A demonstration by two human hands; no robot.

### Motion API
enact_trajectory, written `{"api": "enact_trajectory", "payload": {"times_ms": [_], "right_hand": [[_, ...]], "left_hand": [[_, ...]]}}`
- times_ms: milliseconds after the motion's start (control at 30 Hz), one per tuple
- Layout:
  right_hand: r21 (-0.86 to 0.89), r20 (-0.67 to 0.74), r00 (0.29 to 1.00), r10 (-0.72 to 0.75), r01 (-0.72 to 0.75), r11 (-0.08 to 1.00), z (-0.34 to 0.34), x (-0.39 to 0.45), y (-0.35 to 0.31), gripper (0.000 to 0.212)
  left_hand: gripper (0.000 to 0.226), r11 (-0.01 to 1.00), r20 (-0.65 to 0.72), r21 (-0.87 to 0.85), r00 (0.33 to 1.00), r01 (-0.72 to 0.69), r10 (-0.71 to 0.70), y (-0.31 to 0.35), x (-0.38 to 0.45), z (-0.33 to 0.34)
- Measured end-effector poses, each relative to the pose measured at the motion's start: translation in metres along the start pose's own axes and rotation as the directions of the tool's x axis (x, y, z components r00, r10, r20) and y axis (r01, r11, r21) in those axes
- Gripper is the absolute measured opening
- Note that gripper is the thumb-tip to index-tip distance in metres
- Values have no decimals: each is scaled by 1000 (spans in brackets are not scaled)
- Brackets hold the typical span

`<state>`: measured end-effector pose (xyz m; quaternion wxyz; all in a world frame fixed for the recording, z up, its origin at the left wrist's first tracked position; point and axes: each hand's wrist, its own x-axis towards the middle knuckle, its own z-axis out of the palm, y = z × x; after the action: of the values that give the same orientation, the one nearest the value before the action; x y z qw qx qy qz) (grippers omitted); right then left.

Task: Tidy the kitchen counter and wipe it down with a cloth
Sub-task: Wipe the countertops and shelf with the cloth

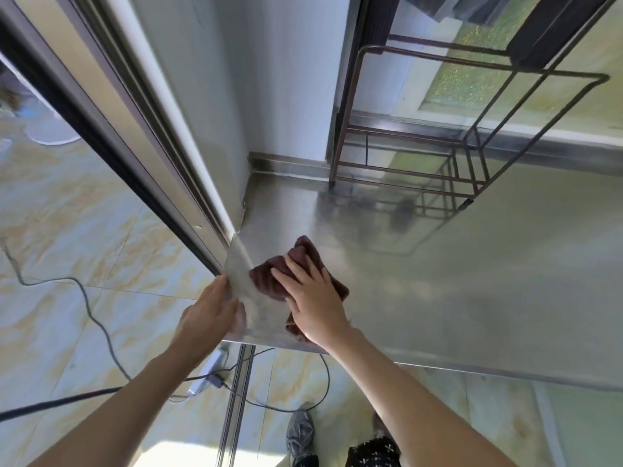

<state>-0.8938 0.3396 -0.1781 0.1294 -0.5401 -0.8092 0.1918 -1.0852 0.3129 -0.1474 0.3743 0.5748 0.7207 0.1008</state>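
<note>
A dark maroon cloth [269,273] lies bunched on the stainless steel counter [472,281] near its front left corner. My right hand [315,298] presses flat on top of the cloth, fingers spread and pointing to the upper left. My left hand [215,306] rests against the counter's left edge at the corner, fingers together, holding nothing.
A brown wire rack [438,156] stands at the back of the counter by a window. A sliding door frame [161,136] runs along the counter's left side. Below, cables [101,328] and a power strip [209,369] lie on the tiled floor near my shoe [300,436].
</note>
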Motion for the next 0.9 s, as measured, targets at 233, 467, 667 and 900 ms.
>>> {"api": "enact_trajectory", "payload": {"times_ms": [233,467,667,900], "right_hand": [[43,-187,836,516,-518,854,-29,-50,47,53],[12,-54,996,74,-73,997,11,-72,-23,56],[28,-180,892,414,-416,909,-31,-122,59,52],[111,-337,780,527,-523,845,9,-111,-13,63]], "left_hand": [[118,952,90,305,995,22,-52,18,-8,9],[142,859,226,503,974,-95,-24,2,-14,9],[142,921,83,390,996,0,-35,18,-15,26],[133,862,126,486,987,-148,99,28,-27,42]]}}
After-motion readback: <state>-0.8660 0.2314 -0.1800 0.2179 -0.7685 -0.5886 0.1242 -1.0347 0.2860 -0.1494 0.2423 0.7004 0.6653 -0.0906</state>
